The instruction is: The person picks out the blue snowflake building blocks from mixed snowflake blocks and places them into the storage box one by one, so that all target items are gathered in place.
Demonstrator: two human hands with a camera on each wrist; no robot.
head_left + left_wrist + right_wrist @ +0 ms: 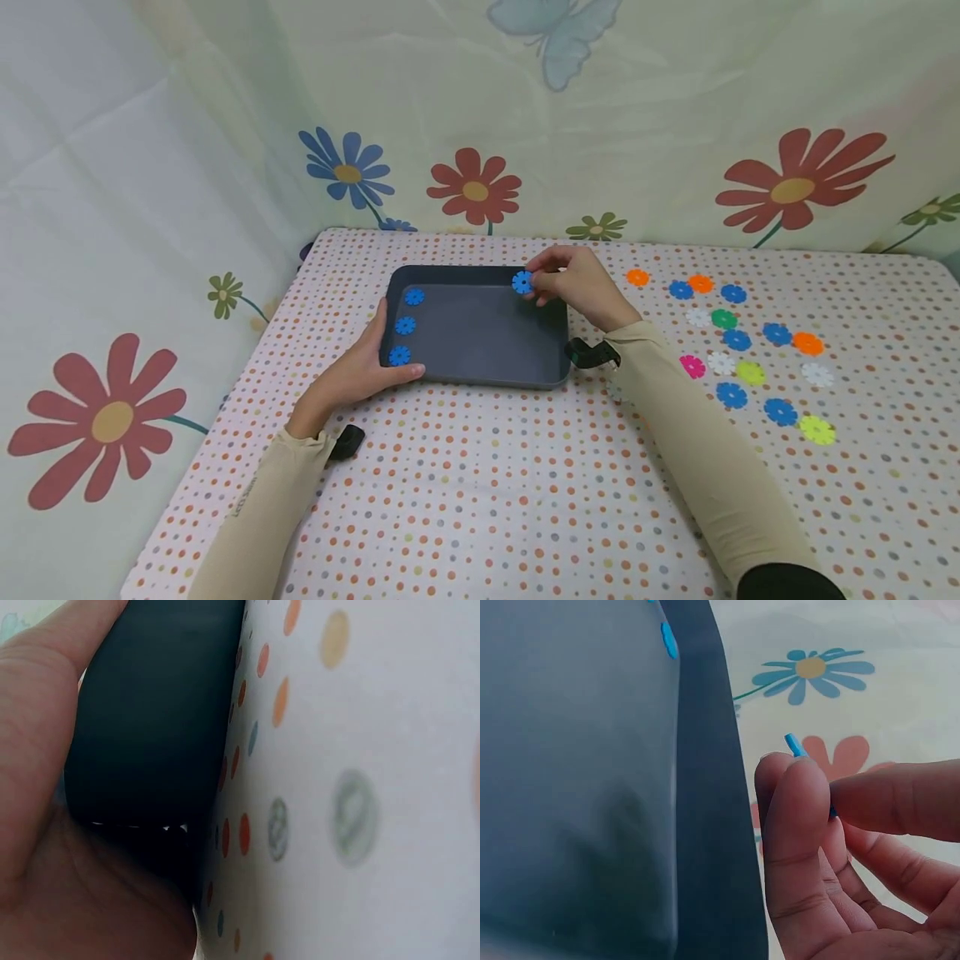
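On the table lies a dark grey rectangular tray (487,333). Three blue flower-shaped discs stand in a column along its left side: a far one (414,297), a middle one (405,326) and a near one (400,356). My left hand (356,367) holds the tray's near left corner, thumb along the near rim; its other fingers are mostly hidden. Above the tray's far right corner, my right hand (581,283) pinches another blue flower-shaped disc (522,282) between thumb and fingertips. Only a blue edge (796,745) of it shows in the right wrist view.
Right of the tray, several loose flower-shaped discs are scattered on the dotted tablecloth (480,483), among them blue, an orange one (807,343), a green one (724,319), a pink one (692,367), white and yellow. A flowered curtain (645,133) hangs behind the table.
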